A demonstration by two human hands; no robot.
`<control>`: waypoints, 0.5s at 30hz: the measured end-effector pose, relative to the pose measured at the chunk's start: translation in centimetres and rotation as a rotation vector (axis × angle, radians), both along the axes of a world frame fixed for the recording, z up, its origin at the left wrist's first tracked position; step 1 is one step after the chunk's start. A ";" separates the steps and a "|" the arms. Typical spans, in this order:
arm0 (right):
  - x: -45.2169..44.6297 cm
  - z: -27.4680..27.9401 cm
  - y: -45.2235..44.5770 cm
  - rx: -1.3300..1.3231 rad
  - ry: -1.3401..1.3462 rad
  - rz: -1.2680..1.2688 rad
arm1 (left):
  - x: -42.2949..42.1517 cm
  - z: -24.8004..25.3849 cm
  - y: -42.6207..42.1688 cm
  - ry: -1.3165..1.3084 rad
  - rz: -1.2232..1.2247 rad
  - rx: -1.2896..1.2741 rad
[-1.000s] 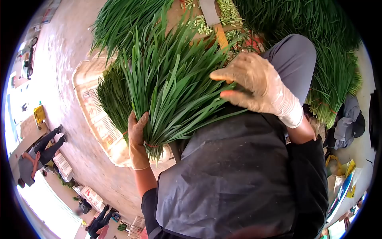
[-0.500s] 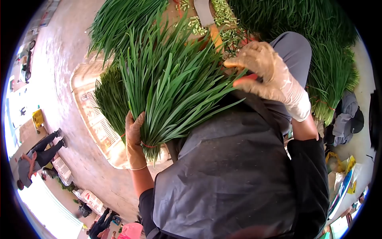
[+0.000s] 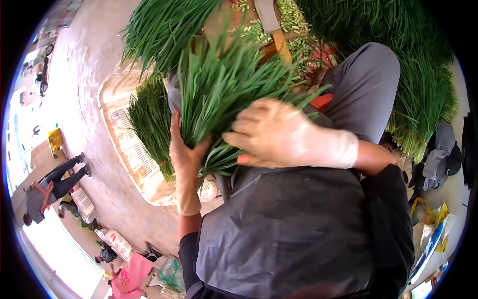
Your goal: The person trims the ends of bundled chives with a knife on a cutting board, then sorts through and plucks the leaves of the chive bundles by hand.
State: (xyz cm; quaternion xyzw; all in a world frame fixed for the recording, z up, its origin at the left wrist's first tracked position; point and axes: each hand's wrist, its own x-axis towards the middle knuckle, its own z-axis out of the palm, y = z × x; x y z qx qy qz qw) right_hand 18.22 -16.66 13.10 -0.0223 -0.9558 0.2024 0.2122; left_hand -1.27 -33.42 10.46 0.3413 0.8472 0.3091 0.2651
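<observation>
A bunch of long green leafy stalks lies across my lap, its tips fanned toward the top. My left hand, in a thin glove, is wrapped round the lower left side of the bunch, thumb and fingers on either side. Gloved as well, my right hand rests on the right side of the leaves, blurred by motion, its fingers stretched out and apart. The bunch's red band does not show now.
A pale plastic crate on the left holds another banded bunch. More greens lie at the top left and right. Cut stalk pieces cover a board at the top. People stand or move at the far lower left.
My right hand has come left and down from beside the leaves onto them. My left hand's thumb has spread across the bunch. A person in pink has come into view at the lower left.
</observation>
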 end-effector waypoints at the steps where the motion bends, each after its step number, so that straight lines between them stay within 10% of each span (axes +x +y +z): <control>1: -1.5 -2.5 -1.7 0.083 0.013 -0.004 | -1.7 -1.3 -0.2 -0.135 0.100 -0.033; 5: -0.8 -6.8 -1.8 0.035 -0.359 0.033 | -3.7 -1.6 0.0 -0.625 0.390 0.240; 15: 7.1 -1.0 8.0 -0.152 -0.330 -0.266 | -0.7 1.8 1.5 -0.586 0.304 0.297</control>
